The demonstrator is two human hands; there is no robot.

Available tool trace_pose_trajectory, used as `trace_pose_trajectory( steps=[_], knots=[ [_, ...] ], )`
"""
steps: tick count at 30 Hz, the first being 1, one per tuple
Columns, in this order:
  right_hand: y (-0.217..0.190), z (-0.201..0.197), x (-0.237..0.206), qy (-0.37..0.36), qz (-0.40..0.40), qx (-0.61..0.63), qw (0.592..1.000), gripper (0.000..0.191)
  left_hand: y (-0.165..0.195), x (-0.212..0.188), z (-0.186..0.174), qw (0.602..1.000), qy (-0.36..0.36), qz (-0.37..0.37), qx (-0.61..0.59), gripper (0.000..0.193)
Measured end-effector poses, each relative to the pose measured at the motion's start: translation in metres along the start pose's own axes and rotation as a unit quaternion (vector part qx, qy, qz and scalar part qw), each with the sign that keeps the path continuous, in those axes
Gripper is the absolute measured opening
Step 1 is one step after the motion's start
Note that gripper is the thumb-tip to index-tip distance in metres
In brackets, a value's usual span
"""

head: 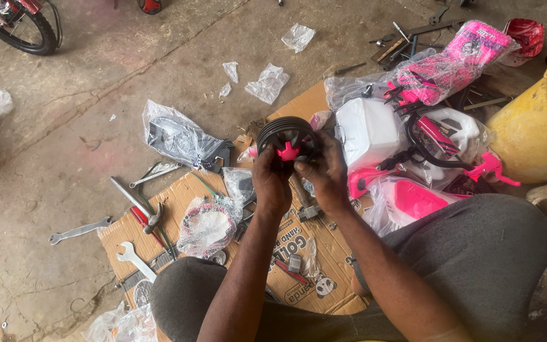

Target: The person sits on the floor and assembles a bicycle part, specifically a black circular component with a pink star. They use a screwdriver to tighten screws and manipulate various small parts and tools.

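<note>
Both hands (299, 177) grip a small black wheel (286, 136).

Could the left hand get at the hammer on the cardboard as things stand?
Probably not at once: the left hand and right hand both grip the small black wheel. The hammer lies uncovered on the cardboard to its left, so the way is free once it lets go.

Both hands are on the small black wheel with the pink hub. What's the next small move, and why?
Probably steady the small black wheel with the left hand while the right hand works the pink hub: both hands grip it above the cardboard, fingertips at the hub.
</note>
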State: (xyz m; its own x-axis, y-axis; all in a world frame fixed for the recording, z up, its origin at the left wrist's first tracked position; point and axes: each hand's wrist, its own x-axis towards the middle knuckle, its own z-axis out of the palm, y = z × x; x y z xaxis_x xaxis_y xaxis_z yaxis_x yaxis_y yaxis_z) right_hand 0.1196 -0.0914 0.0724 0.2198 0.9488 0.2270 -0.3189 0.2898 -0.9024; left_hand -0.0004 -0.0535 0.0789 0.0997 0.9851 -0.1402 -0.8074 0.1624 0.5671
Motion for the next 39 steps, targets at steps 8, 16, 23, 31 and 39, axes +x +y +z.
trace_pose_trajectory(
  steps=[8, 16, 23, 31, 39],
  knots=[
    [-0.03, -0.042, 0.029, -0.067, -0.036, -0.077, 0.994, 0.038, 0.021, -0.003, -0.001, 0.97, -0.118, 0.054, 0.207, 0.057],
    [-0.043, -0.019, 0.018, -0.061, -0.241, -0.305, 0.919, 0.026, 0.008, -0.008, 0.007, 0.956, 0.007, 0.107, 0.275, 0.045],
    [-0.028, -0.012, 0.017, -0.085, -0.212, -0.354, 0.907, 0.023, 0.005, -0.015, 0.01, 0.925, 0.017, 0.14, 0.352, 0.042],
    [-0.015, -0.002, 0.013, -0.045, -0.145, -0.283, 0.947, 0.024, -0.002, -0.019, 0.006, 0.898, 0.064, 0.21, 0.382, 0.037],
    [0.008, 0.02, -0.012, 0.065, -0.126, -0.241, 0.96, 0.032, -0.015, -0.015, -0.005, 0.859, 0.102, 0.277, 0.419, 0.035]
  ],
)
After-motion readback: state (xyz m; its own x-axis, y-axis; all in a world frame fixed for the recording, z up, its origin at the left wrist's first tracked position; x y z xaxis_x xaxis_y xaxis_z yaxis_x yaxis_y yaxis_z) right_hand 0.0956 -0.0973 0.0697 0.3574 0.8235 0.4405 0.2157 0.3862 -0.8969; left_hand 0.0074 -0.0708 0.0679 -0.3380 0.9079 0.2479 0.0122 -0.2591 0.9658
